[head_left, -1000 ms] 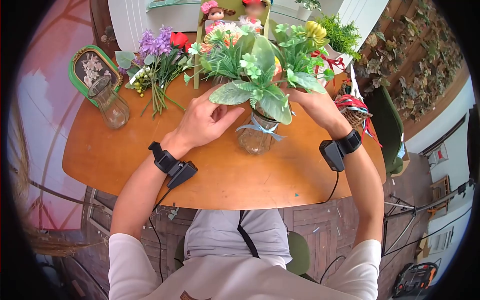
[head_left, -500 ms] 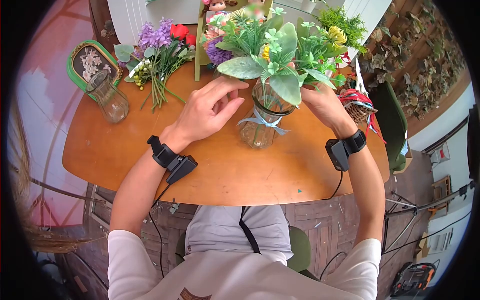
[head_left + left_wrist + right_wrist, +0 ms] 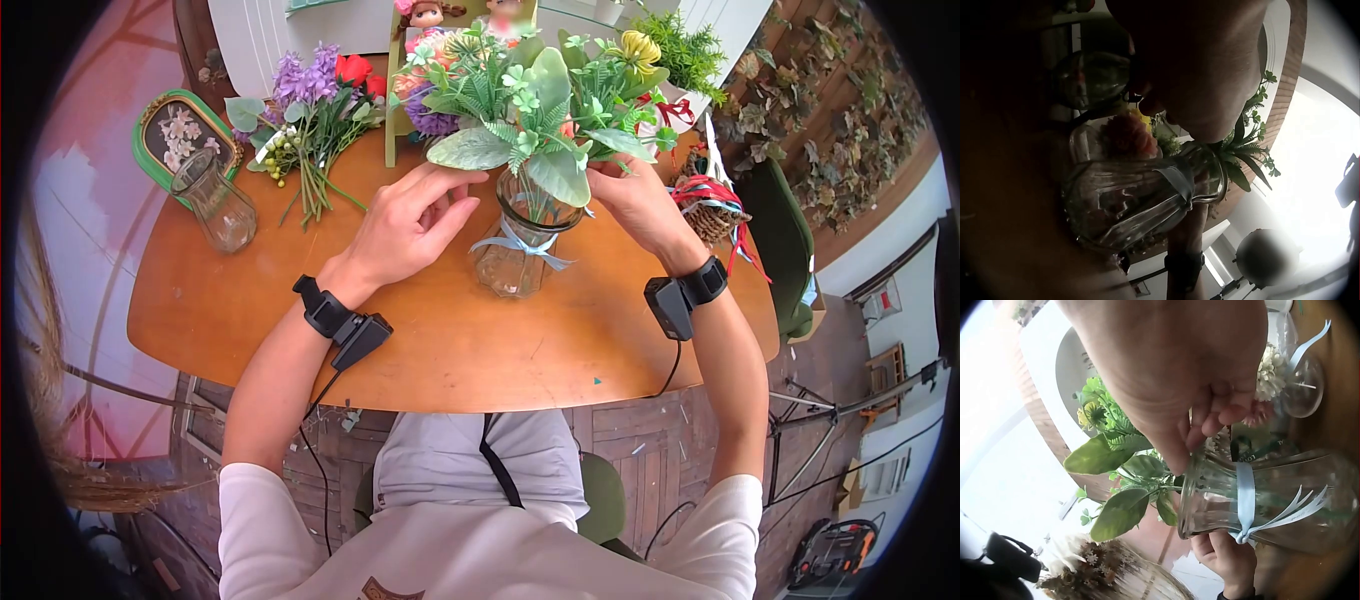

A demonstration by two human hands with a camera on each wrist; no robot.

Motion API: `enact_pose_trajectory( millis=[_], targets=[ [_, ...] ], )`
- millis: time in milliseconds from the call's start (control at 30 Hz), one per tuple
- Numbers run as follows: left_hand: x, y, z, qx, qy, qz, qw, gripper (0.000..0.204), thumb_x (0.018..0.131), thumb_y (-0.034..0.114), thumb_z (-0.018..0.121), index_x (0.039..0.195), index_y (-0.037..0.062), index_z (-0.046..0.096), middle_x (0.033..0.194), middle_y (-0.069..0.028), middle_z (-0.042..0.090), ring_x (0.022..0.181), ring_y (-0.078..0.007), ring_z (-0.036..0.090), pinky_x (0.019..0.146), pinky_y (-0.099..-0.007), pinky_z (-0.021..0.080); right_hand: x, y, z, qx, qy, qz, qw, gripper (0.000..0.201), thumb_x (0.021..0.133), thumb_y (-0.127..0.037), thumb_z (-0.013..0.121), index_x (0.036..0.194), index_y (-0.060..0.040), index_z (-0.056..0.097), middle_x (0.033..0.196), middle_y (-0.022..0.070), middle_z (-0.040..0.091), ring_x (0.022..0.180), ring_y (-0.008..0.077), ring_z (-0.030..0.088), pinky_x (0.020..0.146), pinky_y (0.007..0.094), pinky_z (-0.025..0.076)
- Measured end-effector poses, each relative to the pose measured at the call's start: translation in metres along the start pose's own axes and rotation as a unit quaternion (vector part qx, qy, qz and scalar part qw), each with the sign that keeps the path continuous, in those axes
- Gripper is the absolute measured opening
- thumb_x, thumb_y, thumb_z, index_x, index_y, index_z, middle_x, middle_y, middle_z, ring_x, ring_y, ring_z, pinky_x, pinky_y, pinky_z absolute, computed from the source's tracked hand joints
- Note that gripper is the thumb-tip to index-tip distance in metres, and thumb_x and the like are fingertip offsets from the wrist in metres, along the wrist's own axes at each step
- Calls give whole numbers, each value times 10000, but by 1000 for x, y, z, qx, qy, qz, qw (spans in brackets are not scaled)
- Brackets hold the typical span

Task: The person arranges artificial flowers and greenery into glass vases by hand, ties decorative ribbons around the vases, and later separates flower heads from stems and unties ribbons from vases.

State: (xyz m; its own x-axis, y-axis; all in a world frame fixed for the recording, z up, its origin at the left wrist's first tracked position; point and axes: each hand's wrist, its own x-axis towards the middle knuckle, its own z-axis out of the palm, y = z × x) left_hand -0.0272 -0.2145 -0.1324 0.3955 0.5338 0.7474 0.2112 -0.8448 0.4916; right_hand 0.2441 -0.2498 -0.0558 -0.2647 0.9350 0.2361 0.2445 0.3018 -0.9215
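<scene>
A clear glass vase (image 3: 510, 260) with a light blue ribbon bow (image 3: 522, 245) stands on the table, a bouquet (image 3: 545, 120) of green leaves and mixed flowers in its mouth. My left hand (image 3: 415, 225) is beside the vase on the left, fingers loosely bent, thumb apart, fingertips just under a broad leaf (image 3: 470, 148). On the other side my right hand (image 3: 645, 210) reaches up beneath the foliage, which covers its fingertips in the head view. In the right wrist view its thumb and loosely bent fingers (image 3: 1213, 424) are right at the glass rim (image 3: 1188, 506), nothing visible between them.
To the left are loose purple and red flowers (image 3: 325, 90), a second glass vase (image 3: 228, 215) and a green-framed flower picture (image 3: 165, 115). Dolls (image 3: 428, 18) sit behind the bouquet. A wicker basket with ribbons (image 3: 708, 210) and a green chair (image 3: 775, 250) are on the right.
The bouquet and right hand shifted slightly right, then back left. The vase rim, covered by leaves a second ago, now shows. The left hand barely moved.
</scene>
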Motion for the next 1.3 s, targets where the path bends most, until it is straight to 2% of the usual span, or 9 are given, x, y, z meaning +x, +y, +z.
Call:
enact_pose_trajectory(
  millis=[267,433,600,700,867,1067,1200,1233,1300],
  targets=[
    [2,3,0,-11,-14,-9,1000,274,911,24,678,1183,54,685,925,-23,643,640,-63,541,571,-229,460,3,29,-12,18,31,41,999,331,913,-219,726,1193,-60,649,1046,12,665,915,105,591,799,290,484],
    [2,-2,2,-11,-8,-3,1000,248,905,74,696,1152,58,685,915,-55,658,595,-108,569,540,-268,481,-2,11,1,30,34,-10,999,302,907,-199,714,1159,-47,641,1032,14,655,886,104,587,775,294,483],
    [1,3,-3,-18,-51,-21,998,337,869,167,770,1173,56,677,942,-59,655,599,-113,568,549,-272,489,-2,22,0,38,23,6,999,416,907,-183,704,1288,-53,599,1150,19,640,979,117,588,827,304,493],
    [2,2,-3,-24,-98,-37,994,474,818,275,834,1193,40,663,995,-82,659,643,-142,598,572,-291,507,-3,15,-2,-12,6,47,999,465,908,-191,712,1334,-66,573,1204,24,628,1036,128,590,870,314,499],
    [-6,-6,14,-24,-179,-15,983,620,814,383,832,1231,-13,598,1067,-134,661,933,-263,659,789,-384,553,-2,20,3,26,17,20,999,447,917,-203,706,1323,-74,573,1202,21,617,1033,128,585,874,313,498],
    [-15,-6,36,-94,-136,-67,984,610,844,404,801,1209,-32,579,1119,-167,634,1001,-284,630,853,-390,526,-10,23,0,23,38,1,999,392,931,-218,697,1277,-65,594,1152,20,634,951,116,582,806,298,489],
    [-13,5,40,-69,-181,-96,976,595,857,394,790,1206,-38,577,1126,-174,631,1022,-295,621,872,-391,513,-16,24,-7,-4,30,-19,999,326,941,-246,690,1185,-36,639,1043,11,661,883,101,580,755,288,476],
    [-14,8,44,-66,-174,-92,978,588,862,388,785,1209,-39,576,1138,-177,630,1033,-300,620,882,-391,509,-17,24,-11,-6,29,39,999,458,953,-197,672,1336,28,559,1224,93,672,1061,127,620,912,281,483],
    [-14,13,47,-58,-172,-85,980,582,867,382,780,1212,-40,575,1151,-181,628,1044,-306,619,891,-391,505,-21,24,-13,18,35,21,999,458,951,-203,678,1328,32,564,1225,96,674,1065,131,623,923,283,482]
  ],
)
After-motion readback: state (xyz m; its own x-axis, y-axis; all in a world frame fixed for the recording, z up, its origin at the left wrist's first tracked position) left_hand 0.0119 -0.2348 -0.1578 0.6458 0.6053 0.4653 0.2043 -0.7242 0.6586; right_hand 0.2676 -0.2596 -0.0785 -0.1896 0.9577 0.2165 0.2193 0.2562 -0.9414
